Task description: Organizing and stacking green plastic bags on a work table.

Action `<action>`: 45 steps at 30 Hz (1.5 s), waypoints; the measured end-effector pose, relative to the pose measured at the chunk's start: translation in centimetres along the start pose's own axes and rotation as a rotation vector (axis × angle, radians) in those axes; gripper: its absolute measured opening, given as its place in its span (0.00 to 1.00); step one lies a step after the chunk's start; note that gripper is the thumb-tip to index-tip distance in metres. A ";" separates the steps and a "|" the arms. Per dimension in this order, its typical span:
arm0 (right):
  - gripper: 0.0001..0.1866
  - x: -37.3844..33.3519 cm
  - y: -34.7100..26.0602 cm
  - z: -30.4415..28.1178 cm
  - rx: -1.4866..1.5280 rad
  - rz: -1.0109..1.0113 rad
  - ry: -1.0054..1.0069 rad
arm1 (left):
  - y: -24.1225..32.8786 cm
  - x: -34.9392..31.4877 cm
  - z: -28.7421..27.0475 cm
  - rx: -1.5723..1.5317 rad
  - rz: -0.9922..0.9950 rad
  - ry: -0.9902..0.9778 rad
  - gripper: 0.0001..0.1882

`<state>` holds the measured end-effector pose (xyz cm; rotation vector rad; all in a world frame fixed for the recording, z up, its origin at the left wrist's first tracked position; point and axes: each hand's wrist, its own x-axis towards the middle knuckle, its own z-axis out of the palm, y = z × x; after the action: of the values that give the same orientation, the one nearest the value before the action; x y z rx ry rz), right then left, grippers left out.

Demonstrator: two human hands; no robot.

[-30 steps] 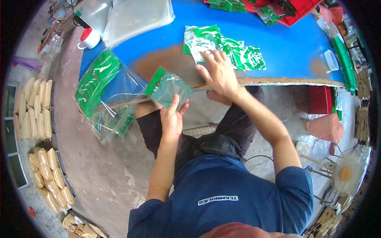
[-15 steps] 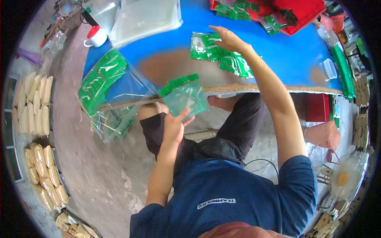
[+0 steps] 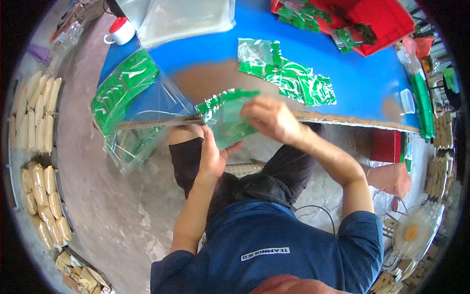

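My left hand (image 3: 214,156) holds a clear plastic bag with a green printed top band (image 3: 223,122) from below, over the table's near edge. My right hand (image 3: 274,117) is at the bag's right side, its fingers bent together on the film; slight blur hides the fingertips. Beyond the hands, a row of flat green-and-clear packets (image 3: 307,84) lies overlapping on the blue table (image 3: 196,54). Left of the bag rests a stack of green printed bags (image 3: 125,90), with clear plastic film (image 3: 159,100) beside it hanging past the edge.
A red tray (image 3: 387,24) holding green packets is at the far right. Large clear bags (image 3: 188,22) and a white mug with a red lid (image 3: 120,31) are at the far left. A small clear container (image 3: 407,100) sits near the right edge. A fan (image 3: 410,234) stands lower right.
My right hand has come back from the green packets to the bag in my left hand, its fingers now bent. The packets on the table show uncovered.
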<state>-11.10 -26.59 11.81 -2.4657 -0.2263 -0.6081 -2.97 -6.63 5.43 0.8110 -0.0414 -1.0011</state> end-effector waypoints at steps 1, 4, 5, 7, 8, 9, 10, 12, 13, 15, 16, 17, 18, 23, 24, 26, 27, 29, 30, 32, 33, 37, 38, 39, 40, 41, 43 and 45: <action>0.13 -0.4 -0.8 0.9 0.042 -0.014 -0.016 | 0.0 0.1 -0.3 0.001 0.006 0.006 0.36; 0.13 0.2 -2.3 1.3 0.270 -0.002 -0.260 | -0.4 1.0 -1.9 -0.012 -0.113 0.029 0.22; 0.13 0.7 -1.9 1.3 0.269 -0.011 -0.253 | -0.7 1.1 -2.2 -0.004 -0.104 0.027 0.22; 0.19 2.8 0.9 0.8 0.088 0.400 -0.091 | -1.4 0.8 -2.1 0.145 0.002 0.086 0.19; 0.22 4.7 3.9 1.0 -0.144 0.402 0.112 | -1.2 0.6 -1.6 0.114 -0.009 0.106 0.21; 0.25 5.7 6.6 1.6 -0.375 0.408 0.315 | -1.1 0.5 -1.2 0.129 -0.014 0.093 0.21; 0.25 5.1 7.4 2.5 -0.381 0.406 0.328 | -0.9 0.1 -1.3 0.069 0.012 0.115 0.21; 0.30 4.7 9.0 3.4 -0.792 0.436 0.046 | 0.4 -0.6 -1.2 -0.029 0.069 0.102 0.22; 0.31 4.3 7.5 4.4 -0.626 0.360 -0.041 | 1.4 -1.4 -2.1 -0.029 0.087 0.121 0.22; 0.26 2.1 5.2 4.7 -0.481 0.140 -0.116 | 2.7 -2.3 -2.6 -0.115 0.046 0.089 0.23; 0.23 1.2 4.1 4.3 -0.251 0.068 -0.180 | 3.2 -2.5 -2.4 -0.076 0.024 0.111 0.22; 0.20 0.8 2.9 4.0 -0.012 0.000 -0.239 | 3.1 -2.5 -2.5 -0.082 0.016 0.133 0.22; 0.15 0.7 2.1 4.1 0.109 -0.046 -0.225 | 3.0 -2.3 -2.5 0.023 0.078 0.129 0.22; 0.20 5.0 4.8 3.6 -0.474 0.394 0.313 | 1.0 -0.2 -3.8 0.257 0.200 0.244 0.24; 0.24 4.4 6.4 3.8 -0.580 0.407 0.182 | 0.7 -0.1 -3.7 0.178 0.215 0.191 0.24; 0.26 3.4 5.9 4.0 -0.462 0.312 0.113 | 1.0 -1.1 -4.1 0.149 0.165 0.172 0.24; 0.29 2.7 5.4 4.0 -0.341 0.205 0.039 | 1.3 -1.6 -4.3 0.112 0.122 0.161 0.23; 0.32 0.7 4.1 3.6 -0.261 0.178 -0.001 | 1.6 -2.8 -4.9 0.109 0.056 0.171 0.23; 0.31 -0.3 3.1 3.1 -0.234 0.132 -0.062 | 1.7 -3.1 -5.5 0.120 0.029 0.161 0.23; 0.25 -1.9 2.1 3.1 -0.199 0.057 -0.034 | 1.9 -3.7 -7.0 0.116 -0.028 0.113 0.25; 0.25 -2.7 1.7 3.4 -0.204 0.070 -0.036 | 1.6 -3.7 -7.5 0.114 -0.041 0.108 0.25; 0.08 -3.8 -1.7 5.3 0.912 0.653 0.773 | 0.1 -2.1 -4.5 -0.191 -0.155 -0.199 0.32; 0.08 -3.9 -2.7 5.7 1.050 0.730 0.789 | -0.5 -1.4 -3.4 -0.291 -0.204 -0.260 0.33; 0.08 -4.2 -3.7 6.0 1.189 0.806 0.804 | -1.2 -1.1 -2.4 -0.391 -0.253 -0.321 0.34; 0.09 -4.9 -4.5 6.0 1.129 0.840 0.624 | -1.6 -1.2 -1.5 -0.385 -0.225 -0.207 0.33; 0.12 -5.2 -4.6 5.6 0.977 0.869 0.443 | -2.1 -0.8 -1.5 -0.385 -0.232 -0.212 0.33; 0.14 -5.8 -3.2 3.0 0.242 0.778 0.497 | -3.0 0.0 -1.8 -0.163 -0.135 0.029 0.31; 0.24 -6.0 2.3 -1.0 -0.497 0.638 0.631 | -3.0 0.0 -1.2 -0.078 -0.104 0.009 0.29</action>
<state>-16.09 -29.19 8.58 -2.4194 1.0189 -1.1891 -4.72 -6.72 2.68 0.7523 0.0479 -1.0900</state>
